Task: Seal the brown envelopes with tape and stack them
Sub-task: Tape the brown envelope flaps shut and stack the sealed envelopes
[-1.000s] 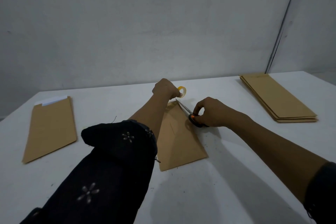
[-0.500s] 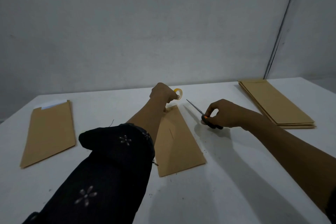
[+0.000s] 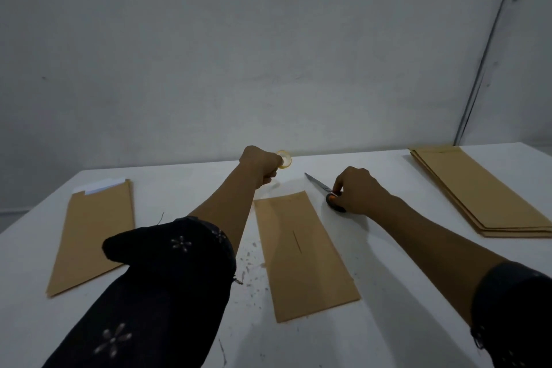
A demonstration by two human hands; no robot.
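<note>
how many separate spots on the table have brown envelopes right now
3. A single envelope lies in the middle between the arms, an envelope with white paper showing lies at the left, and a stack of envelopes sits at the right; its count is unclear.

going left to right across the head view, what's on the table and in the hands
envelope with white paper sticking out → left hand holding the tape roll → middle brown envelope → scissors under the right hand → stack of brown envelopes
</note>
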